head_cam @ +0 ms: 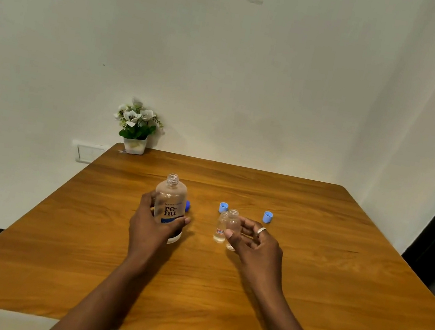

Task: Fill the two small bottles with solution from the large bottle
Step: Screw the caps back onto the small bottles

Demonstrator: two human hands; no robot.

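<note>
Wooden worktop (216, 295) against a pale wall, seen from the person's side. At the 11 o'clock corner stands a small white pot of white flowers (137, 126), beside a wall socket (90, 153).

Left of centre, the large bottle (170, 206) stands upright with its threaded neck uncapped; its label reads "re-nu". The left hand (152, 224) wraps the lower body of this bottle from the near side, thumb on the left wall and fingertips across the label, so that its grip is closed around the bottle. A dark blue cap (187, 206) shows just behind the bottle at its 3 o'clock side, mostly hidden.

Right of centre, two small clear bottles stand upright, open-necked and touching or nearly so. The left small bottle (221, 228) carries a small red-marked label and holds a little clear liquid at its base. The right small bottle (233, 225) is partly covered by the right hand (257, 247), whose thumb and fingers curl loosely about it; whether this grip presses the glass cannot be told. A ring (261, 230) shows on one finger.

A light blue cap (223, 207) lies at 12 o'clock of the small bottles, just behind them. A second light blue cap (268, 216) lies at 2 o'clock, apart from the hand.
</note>
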